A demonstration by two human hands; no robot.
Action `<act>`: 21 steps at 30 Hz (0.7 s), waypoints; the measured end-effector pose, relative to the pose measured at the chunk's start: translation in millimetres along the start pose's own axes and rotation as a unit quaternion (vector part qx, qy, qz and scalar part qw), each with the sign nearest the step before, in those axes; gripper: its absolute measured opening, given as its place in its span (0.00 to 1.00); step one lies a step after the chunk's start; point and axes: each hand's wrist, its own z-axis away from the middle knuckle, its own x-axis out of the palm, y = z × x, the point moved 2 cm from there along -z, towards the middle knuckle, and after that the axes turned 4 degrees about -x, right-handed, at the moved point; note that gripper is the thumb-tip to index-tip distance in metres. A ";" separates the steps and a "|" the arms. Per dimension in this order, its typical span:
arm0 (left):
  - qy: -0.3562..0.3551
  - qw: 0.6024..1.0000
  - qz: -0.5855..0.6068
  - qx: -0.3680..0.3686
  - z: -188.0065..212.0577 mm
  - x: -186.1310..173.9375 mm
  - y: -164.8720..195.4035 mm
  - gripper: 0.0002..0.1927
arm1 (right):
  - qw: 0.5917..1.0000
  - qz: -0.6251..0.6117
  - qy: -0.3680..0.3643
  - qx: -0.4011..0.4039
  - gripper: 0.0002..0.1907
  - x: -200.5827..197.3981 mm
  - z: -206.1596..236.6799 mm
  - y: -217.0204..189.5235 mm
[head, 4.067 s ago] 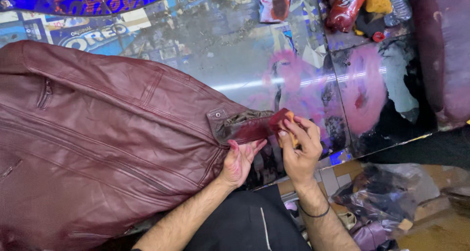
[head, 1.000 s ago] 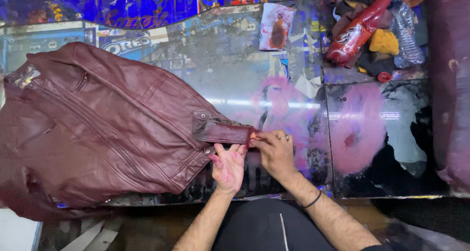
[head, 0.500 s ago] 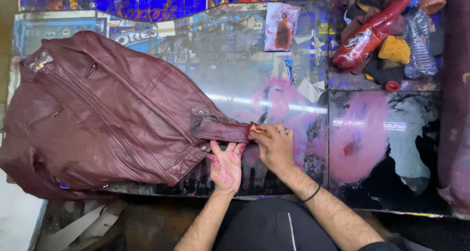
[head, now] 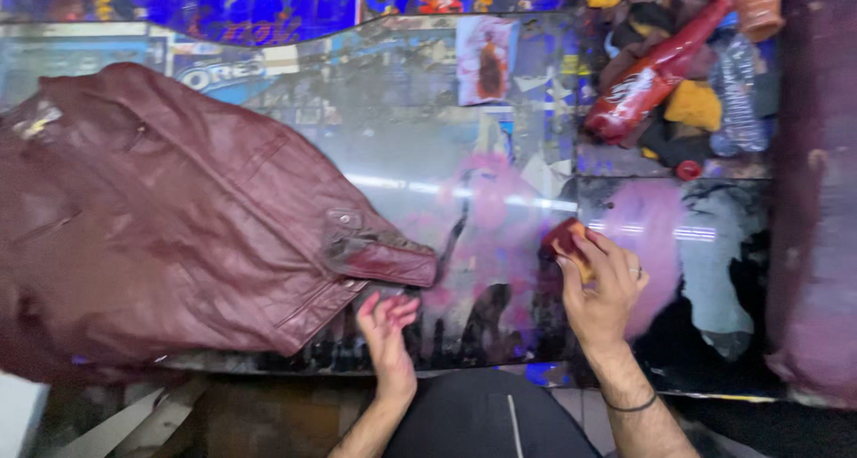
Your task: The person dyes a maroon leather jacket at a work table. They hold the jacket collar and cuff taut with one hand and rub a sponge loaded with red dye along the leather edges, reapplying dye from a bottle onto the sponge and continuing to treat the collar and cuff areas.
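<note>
Status of the work area as I read it from the head view.

The right hand [head: 600, 284] has come away from the jacket cuff [head: 384, 260]. Half a second ago it was pressed against the cuff end; it now sits well to the right, over the pink-stained glass of the bench [head: 420, 168]. Its fingers are closed around a small yellow sponge [head: 571, 245] stained dark red.

The left hand [head: 388, 328] has also released. It lies just below the cuff with fingers loosely spread, holding nothing, and I see no contact with the leather.

The maroon leather jacket [head: 170, 226] lies flat across the left half of the bench, sleeve pointing right, cuff end resting on the glass.

My reading: the pass over the cuff is finished or paused, since neither hand is on the sleeve.

A red bottle [head: 650, 81] lies in the clutter at the far right corner, well apart from both hands.
</note>
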 end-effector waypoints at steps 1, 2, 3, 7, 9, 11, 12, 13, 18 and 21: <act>-0.011 0.999 -0.028 0.021 13.4 -2.3 2.5 0.27 | 1.000 0.027 0.004 0.011 0.17 -12.6 6.9 18.6; -0.024 0.997 -0.057 0.041 20.3 -0.6 5.2 0.23 | 0.998 0.054 0.008 0.025 0.17 -24.1 13.9 35.7; -0.078 0.988 -0.111 0.071 21.0 6.3 8.6 0.22 | 0.996 0.078 -0.002 0.034 0.17 -32.7 18.3 51.3; -0.234 0.923 -0.255 0.168 9.7 57.2 39.2 0.22 | 0.992 0.116 -0.041 0.031 0.18 -50.3 37.3 78.2; -0.276 0.907 -0.267 0.175 -15.8 107.4 45.6 0.21 | 0.990 0.133 -0.043 0.015 0.20 -53.0 41.2 78.3; -0.308 0.892 -0.278 0.180 -41.3 158.8 50.8 0.21 | 0.984 0.172 -0.037 0.014 0.20 -57.0 45.7 73.8; -0.323 0.878 -0.291 0.201 -57.6 186.7 51.4 0.21 | 0.981 0.187 -0.054 0.021 0.20 -57.0 45.6 73.4; -0.325 0.872 -0.306 0.200 -73.0 215.0 49.7 0.21 | 0.976 0.203 -0.072 0.026 0.21 -58.7 46.2 72.9; -0.315 0.805 -0.395 0.312 -142.3 346.5 32.2 0.26 | 0.977 0.181 -0.098 0.056 0.12 -66.9 42.2 82.0; -0.262 0.763 -0.479 0.345 -179.7 415.1 11.2 0.40 | 0.978 0.165 -0.089 0.090 0.04 -67.6 37.9 88.4</act>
